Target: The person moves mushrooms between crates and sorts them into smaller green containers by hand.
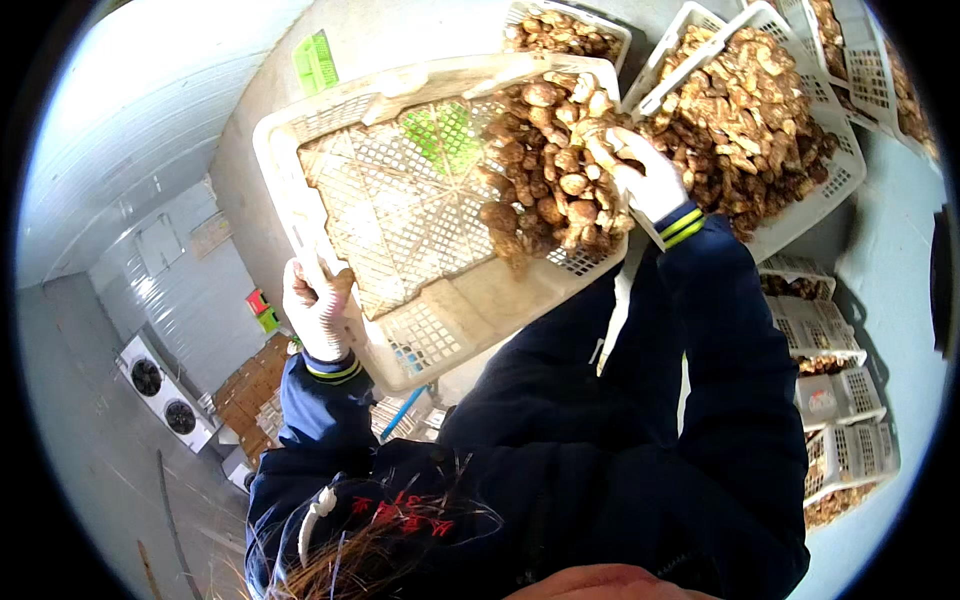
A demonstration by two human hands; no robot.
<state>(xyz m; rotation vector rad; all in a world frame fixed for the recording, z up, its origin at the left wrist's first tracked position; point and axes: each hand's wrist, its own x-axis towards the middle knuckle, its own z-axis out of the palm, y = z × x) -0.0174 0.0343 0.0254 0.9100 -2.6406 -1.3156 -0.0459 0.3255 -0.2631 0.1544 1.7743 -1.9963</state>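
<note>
A shallow white plastic crate (300, 200) with a latticed bottom is held up in front of me, tilted. Its left part is bare, while brown mushrooms (560, 170) are heaped at its right end. My left hand (320, 308), in a pale glove, is closed on the left rim, thumb over the edge. At the right end, my right hand (650, 178), also gloved, is closed round the rim beside the heap; mushrooms partly hide its fingertips. Just beyond that hand stands a larger white crate (845, 165) full of mushrooms (750, 110).
Another mushroom-filled crate (625, 30) stands behind the held one. More white crates (840, 395) with mushrooms line the right side. A green sheet (315, 63) lies at the far left. A twin-fan cooling unit (165, 393) and stacked brown boxes (250, 395) are at the left.
</note>
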